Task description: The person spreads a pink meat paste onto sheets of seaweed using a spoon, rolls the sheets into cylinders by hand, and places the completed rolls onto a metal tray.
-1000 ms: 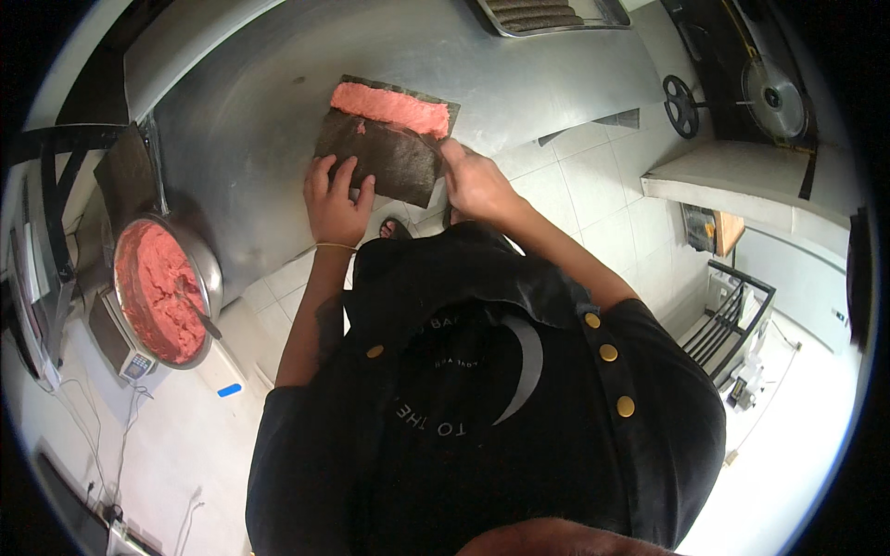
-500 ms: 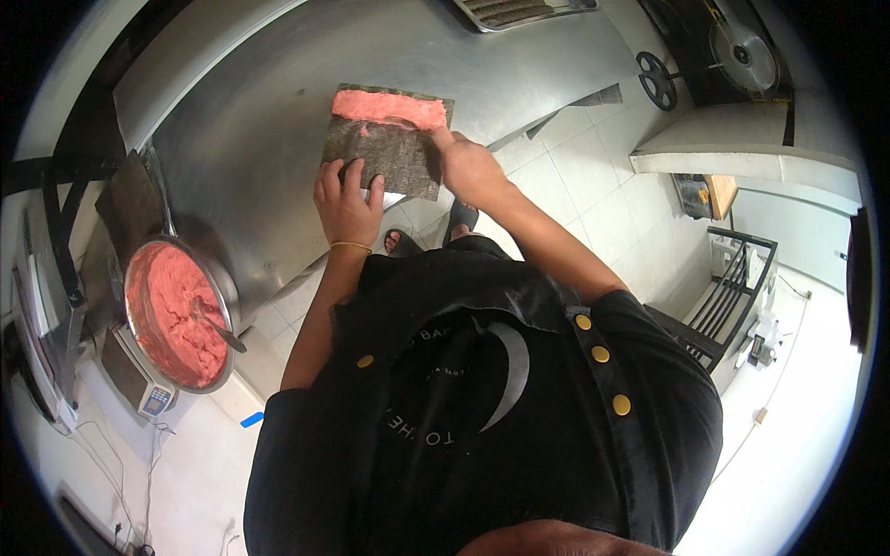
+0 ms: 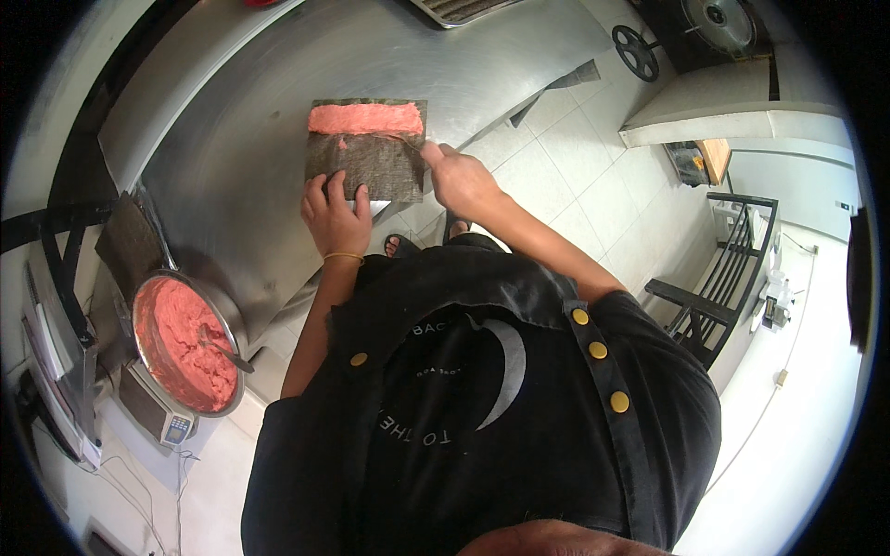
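A dark green nori sheet [image 3: 371, 171] lies on the steel table, with a thick band of pink paste [image 3: 366, 119] along its far edge. A small smear of paste sits just below the band. My left hand [image 3: 336, 215] rests its spread fingers on the sheet's near left corner. At the sheet's right edge, my right hand [image 3: 459, 176] is closed round a thin utensil [image 3: 400, 138], whose narrow end lies along the band's near side. Most of that utensil is hidden, so its exact kind is unclear.
At the left, a metal bowl [image 3: 237, 324] of pink paste with a spoon [image 3: 227, 352] in it stands on a scale [image 3: 176, 428]. Dark sheets [image 3: 130, 243] lie beside the bowl. A tray [image 3: 454, 11] is at the steel table's [image 3: 232, 139] far edge.
The whole scene has shifted slightly left in view. The utensil's end lies flatter along the band's near edge, and the band's edge looks straighter. My left hand still rests on the sheet.
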`<state>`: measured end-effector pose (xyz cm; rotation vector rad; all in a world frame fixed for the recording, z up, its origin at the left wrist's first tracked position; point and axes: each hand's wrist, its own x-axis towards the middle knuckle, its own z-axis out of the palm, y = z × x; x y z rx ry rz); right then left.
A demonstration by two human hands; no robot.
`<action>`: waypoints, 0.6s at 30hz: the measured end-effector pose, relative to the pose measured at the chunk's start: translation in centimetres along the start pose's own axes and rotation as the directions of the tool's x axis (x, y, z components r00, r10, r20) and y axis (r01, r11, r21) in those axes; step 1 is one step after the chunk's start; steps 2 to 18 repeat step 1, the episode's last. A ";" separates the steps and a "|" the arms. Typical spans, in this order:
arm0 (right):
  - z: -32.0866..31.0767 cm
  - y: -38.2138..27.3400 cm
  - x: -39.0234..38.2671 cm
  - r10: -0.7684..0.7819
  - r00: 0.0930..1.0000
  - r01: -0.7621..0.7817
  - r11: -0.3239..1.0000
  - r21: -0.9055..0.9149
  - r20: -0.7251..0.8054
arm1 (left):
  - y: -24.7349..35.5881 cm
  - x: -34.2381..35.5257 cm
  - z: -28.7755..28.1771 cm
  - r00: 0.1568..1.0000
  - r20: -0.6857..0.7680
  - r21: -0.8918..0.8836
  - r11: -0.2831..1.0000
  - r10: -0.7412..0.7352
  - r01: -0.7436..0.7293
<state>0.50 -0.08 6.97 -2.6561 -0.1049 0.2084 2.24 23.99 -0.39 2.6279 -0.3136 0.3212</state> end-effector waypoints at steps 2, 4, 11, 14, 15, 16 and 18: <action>0.2 0.0 1.1 0.020 0.999 -0.017 0.999 -0.045 0.050 | -0.2 0.1 0.0 1.000 0.015 0.015 1.000 -0.002 0.002; 0.2 0.0 1.1 0.020 0.999 -0.017 0.999 -0.045 0.050 | -0.2 0.1 0.0 1.000 0.015 0.015 1.000 -0.002 0.002; 0.2 0.0 1.1 0.020 0.999 -0.017 0.999 -0.045 0.050 | -0.2 0.1 0.0 1.000 0.015 0.015 1.000 -0.002 0.002; 0.2 0.0 1.1 0.020 0.999 -0.017 0.999 -0.045 0.050 | -0.2 0.1 0.0 1.000 0.015 0.015 1.000 -0.002 0.002; 0.2 0.0 1.1 0.020 0.999 -0.017 0.999 -0.045 0.050 | -0.2 0.1 0.0 1.000 0.015 0.015 1.000 -0.002 0.002; 0.2 0.0 1.1 0.020 0.999 -0.017 0.999 -0.045 0.050 | -0.2 0.1 0.0 1.000 0.015 0.015 1.000 -0.002 0.002; 0.2 0.0 1.1 0.020 0.999 -0.017 0.999 -0.045 0.050 | -0.2 0.1 0.0 1.000 0.015 0.015 1.000 -0.002 0.002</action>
